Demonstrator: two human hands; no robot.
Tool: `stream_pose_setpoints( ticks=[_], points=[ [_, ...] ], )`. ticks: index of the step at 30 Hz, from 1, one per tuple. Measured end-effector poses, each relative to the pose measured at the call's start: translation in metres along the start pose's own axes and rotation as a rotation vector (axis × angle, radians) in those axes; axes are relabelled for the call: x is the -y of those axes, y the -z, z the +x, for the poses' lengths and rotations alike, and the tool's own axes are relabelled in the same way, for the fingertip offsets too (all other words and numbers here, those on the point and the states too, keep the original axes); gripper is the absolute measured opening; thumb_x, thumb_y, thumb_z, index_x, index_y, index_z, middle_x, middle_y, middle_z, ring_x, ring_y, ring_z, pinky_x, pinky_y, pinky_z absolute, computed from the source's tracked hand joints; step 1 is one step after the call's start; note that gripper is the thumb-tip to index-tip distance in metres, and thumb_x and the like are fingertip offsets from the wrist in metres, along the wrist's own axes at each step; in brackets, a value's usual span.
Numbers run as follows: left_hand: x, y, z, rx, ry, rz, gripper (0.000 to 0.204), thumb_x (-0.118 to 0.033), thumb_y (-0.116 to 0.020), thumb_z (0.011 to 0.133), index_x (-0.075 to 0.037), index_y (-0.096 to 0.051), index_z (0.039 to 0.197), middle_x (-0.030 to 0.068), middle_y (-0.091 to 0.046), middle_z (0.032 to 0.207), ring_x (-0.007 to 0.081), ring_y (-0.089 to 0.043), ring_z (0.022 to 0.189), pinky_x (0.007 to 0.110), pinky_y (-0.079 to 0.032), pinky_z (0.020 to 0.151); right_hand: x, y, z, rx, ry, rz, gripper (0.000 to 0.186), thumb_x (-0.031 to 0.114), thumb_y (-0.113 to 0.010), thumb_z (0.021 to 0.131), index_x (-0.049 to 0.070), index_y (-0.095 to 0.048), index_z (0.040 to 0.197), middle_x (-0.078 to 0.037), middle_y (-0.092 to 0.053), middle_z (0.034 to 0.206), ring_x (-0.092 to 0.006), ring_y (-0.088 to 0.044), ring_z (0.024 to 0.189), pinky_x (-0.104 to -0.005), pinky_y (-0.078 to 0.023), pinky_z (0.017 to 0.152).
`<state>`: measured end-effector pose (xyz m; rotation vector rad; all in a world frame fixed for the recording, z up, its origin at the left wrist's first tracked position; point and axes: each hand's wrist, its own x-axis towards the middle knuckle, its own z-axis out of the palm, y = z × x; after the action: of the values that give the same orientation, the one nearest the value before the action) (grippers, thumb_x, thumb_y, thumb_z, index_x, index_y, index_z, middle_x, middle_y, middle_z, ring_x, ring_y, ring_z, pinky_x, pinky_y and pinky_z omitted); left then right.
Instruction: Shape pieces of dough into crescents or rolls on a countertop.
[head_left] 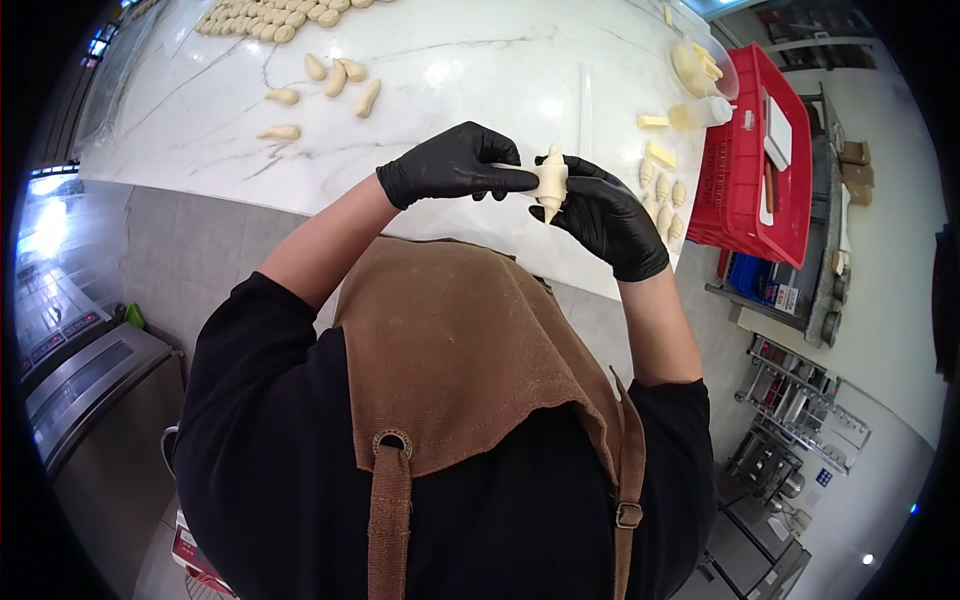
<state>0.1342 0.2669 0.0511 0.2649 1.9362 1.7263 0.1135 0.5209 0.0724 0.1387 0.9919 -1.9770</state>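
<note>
Both of my hands wear black gloves and meet over the near edge of the marble table. A pale crescent dough roll (551, 183) with pointed ends is held between them. My left hand (450, 165) pinches the flat dough tail at the roll's left side, thumb and fingers closed. Around the right side of the roll curl the fingers of my right hand (612, 215), partly hidden behind it. Close to the right hand lie several shaped dough rolls (664, 198) and a yellow butter stick (660, 154).
Teardrop dough pieces (337, 82) lie at the left of the white marble table (450, 100), with rows of dough pieces (270, 20) behind. At right are another butter stick (652, 121), a squeeze bottle (700, 113), a bowl of butter (728, 70) and a red crate (718, 180).
</note>
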Motion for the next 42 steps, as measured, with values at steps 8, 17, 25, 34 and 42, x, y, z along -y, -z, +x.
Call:
stream_pose_setpoints(
  ticks=[8, 17, 25, 34, 42],
  points=[
    [-0.003, -0.003, -0.002, 0.033, -0.052, -0.157, 0.020, -0.023, -0.076, 0.094, -0.005, -0.073, 0.086, 0.0037, -0.067, 0.068, 0.0097, -0.054, 0.056, 0.022, -0.046, 0.055, -0.002, 0.006, -0.003, 0.003, 0.030, 0.001, 0.042, -0.002, -0.057, 0.096, -0.012, -0.052, 0.136, -0.024, -0.065, 0.122, -0.0297, -0.067, 0.104, -0.0382, -0.058, 0.092],
    [-0.001, -0.006, -0.003, -0.017, -0.123, -0.247, 0.014, -0.018, -0.074, 0.095, -0.004, -0.074, 0.095, 0.0041, -0.067, 0.070, 0.0093, -0.052, 0.055, 0.021, -0.044, 0.053, -0.007, 0.024, -0.008, 0.109, 0.071, 0.095, 0.046, -0.002, -0.054, 0.094, -0.013, -0.047, 0.138, -0.026, -0.062, 0.122, -0.0295, -0.064, 0.107, -0.0383, -0.055, 0.095],
    [-0.009, -0.016, 0.001, -0.016, -0.031, -0.172, 0.013, -0.015, -0.071, 0.097, -0.003, -0.073, 0.099, 0.0046, -0.068, 0.072, 0.0097, -0.052, 0.056, 0.022, -0.046, 0.053, -0.011, 0.010, -0.005, 0.018, 0.092, 0.082, 0.041, -0.004, -0.056, 0.094, -0.011, -0.054, 0.135, -0.023, -0.066, 0.118, -0.0263, -0.068, 0.100, -0.0342, -0.057, 0.092],
    [0.001, -0.008, -0.006, 0.012, -0.126, -0.417, 0.014, -0.016, -0.072, 0.097, -0.002, -0.073, 0.098, 0.0052, -0.069, 0.074, 0.0104, -0.055, 0.059, 0.023, -0.048, 0.055, -0.012, 0.022, -0.012, 0.054, 0.118, 0.105, 0.046, -0.001, -0.057, 0.093, -0.012, -0.049, 0.137, -0.024, -0.063, 0.119, -0.0303, -0.065, 0.104, -0.0375, -0.056, 0.094],
    [-0.015, -0.012, -0.004, 0.021, -0.091, -0.232, 0.014, -0.015, -0.073, 0.096, -0.002, -0.073, 0.097, 0.0056, -0.070, 0.074, 0.0104, -0.055, 0.059, 0.022, -0.048, 0.056, -0.016, 0.033, -0.014, 0.051, 0.152, 0.127, 0.054, 0.004, -0.059, 0.091, -0.014, -0.044, 0.140, -0.027, -0.061, 0.121, -0.0336, -0.063, 0.106, -0.0410, -0.054, 0.095]
  ],
)
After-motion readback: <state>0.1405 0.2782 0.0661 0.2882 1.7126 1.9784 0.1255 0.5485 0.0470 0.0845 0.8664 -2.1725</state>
